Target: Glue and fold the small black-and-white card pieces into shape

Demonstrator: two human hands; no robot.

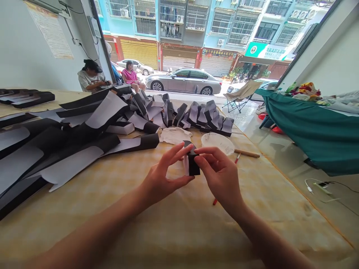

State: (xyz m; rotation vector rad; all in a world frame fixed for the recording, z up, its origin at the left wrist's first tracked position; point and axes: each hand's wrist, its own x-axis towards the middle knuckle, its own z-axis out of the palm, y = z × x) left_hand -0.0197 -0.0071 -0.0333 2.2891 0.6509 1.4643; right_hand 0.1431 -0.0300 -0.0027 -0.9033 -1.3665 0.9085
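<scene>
Both my hands hold a small black folded paper piece point(192, 161) with a white inner face above the yellowish table point(174, 224). My left hand point(164, 175) pinches its left side, fingertips on the top edge and thumb below. My right hand point(218, 173) grips its right side with curled fingers. A red stick point(237, 158) lies under my right hand, mostly hidden.
Long black-and-white card strips point(70, 149) pile up on the left. A row of folded black pieces point(196, 116) stands at the back. A white dish point(217, 142), a white rag point(175, 135) and a wooden-handled brush point(248, 153) lie nearby. Two people sit far left. A green-draped table point(308, 127) stands right.
</scene>
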